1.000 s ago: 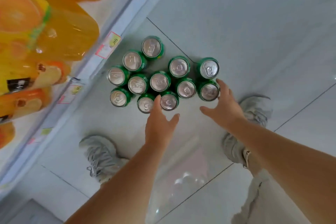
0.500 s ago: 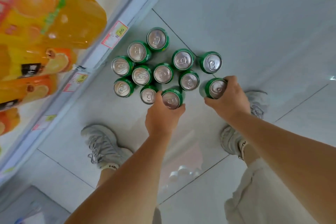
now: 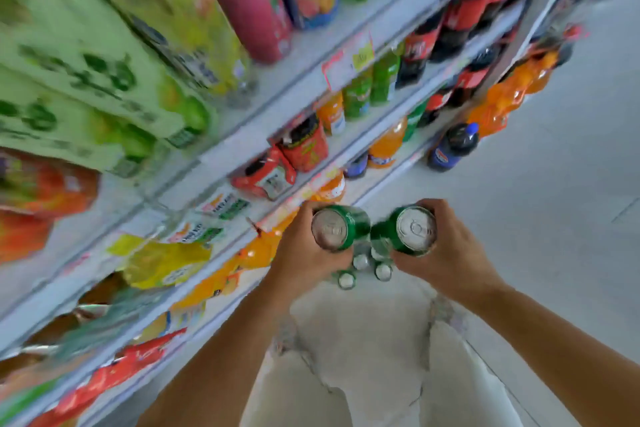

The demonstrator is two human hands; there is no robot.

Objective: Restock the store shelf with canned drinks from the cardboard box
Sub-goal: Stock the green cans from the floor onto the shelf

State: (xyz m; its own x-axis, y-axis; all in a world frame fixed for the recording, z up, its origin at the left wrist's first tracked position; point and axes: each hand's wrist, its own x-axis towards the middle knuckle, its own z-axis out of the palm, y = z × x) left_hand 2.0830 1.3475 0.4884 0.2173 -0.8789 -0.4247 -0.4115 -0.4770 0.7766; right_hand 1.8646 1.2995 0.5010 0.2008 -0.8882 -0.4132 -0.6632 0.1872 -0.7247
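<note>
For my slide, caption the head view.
Left hand and right hand each hold a green can beside stocked drink shelves.

We see two green cans (image 3: 349,225) with silver tops, pale grey floor (image 3: 554,184), white shelves (image 3: 346,135), orange soda bottles (image 3: 388,144), dark red-labelled cola bottles (image 3: 419,48), and light-green cartons (image 3: 79,80) with darker green print.

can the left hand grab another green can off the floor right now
Probably not: the left hand is already wrapped around a green can, and the floor cans sit well below it.
</note>
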